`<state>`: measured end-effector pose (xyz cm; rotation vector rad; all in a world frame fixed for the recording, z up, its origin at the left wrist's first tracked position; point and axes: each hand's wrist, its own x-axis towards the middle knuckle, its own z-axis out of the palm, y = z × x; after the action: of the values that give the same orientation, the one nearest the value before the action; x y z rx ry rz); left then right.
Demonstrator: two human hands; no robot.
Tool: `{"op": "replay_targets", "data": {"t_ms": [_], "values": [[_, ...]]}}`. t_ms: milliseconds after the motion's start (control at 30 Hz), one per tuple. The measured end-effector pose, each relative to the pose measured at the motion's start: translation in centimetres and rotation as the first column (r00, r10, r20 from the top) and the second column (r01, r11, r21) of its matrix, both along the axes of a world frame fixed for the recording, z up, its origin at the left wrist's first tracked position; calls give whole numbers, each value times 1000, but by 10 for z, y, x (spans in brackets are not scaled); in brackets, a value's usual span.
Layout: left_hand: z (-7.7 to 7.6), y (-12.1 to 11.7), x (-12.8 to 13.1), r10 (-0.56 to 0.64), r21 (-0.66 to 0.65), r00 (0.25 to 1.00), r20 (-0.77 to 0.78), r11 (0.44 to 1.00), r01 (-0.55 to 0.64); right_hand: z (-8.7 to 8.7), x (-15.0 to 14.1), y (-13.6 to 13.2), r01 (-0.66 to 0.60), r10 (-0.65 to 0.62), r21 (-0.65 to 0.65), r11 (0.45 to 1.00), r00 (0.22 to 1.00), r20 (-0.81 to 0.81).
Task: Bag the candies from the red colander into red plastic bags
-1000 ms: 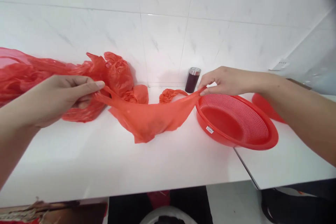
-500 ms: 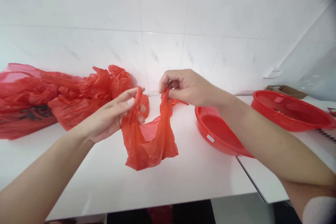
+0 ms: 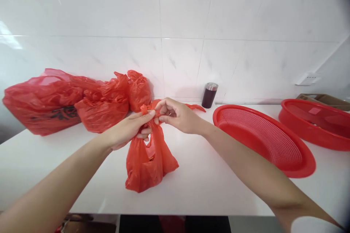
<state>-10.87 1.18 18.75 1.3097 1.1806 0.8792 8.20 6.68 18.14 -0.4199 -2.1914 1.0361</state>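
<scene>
A small red plastic bag (image 3: 149,169) hangs from both hands above the white table (image 3: 202,189). Its two handles are drawn together at the top, where they cross between my fingers. My left hand (image 3: 133,125) is closed around one handle, thumb pressed along it. My right hand (image 3: 175,114) pinches the other handle between thumb and fingertips, close against the left thumb. Through the gap below the handles some of the contents show, too little to name.
Several filled red bags (image 3: 102,113) stand along the wall at the left. A dark bottle (image 3: 209,96) with a silver lid is at the back. On the right are a red mesh basket (image 3: 262,138), a second red basket (image 3: 314,127) and a cardboard box (image 3: 325,99).
Both hands have come together, bringing the bag's separate handles to meet and cross. The view has shifted, so the bottle and more of the mesh basket now show.
</scene>
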Motion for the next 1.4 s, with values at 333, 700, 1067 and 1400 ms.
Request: {"op": "replay_targets", "data": {"t_ms": [333,700,1067,1400], "values": [[-1,-24,-5,-115,242,931,-346,948,207,-4,16,-56,146,-125,94,985,971,-205],[-36,-19,13,473,710,664,-579,693,126,-73,-4,-14,-18,5,-332,943,999,-41],[-84,-30,-69,33,61,900,-436,998,-7,-118,39,-28,306,-304,-388,869,950,66],[-130,-3,-48,281,111,911,-301,959,-259,-174,10,-35,570,-539,-344,746,821,191]]}}
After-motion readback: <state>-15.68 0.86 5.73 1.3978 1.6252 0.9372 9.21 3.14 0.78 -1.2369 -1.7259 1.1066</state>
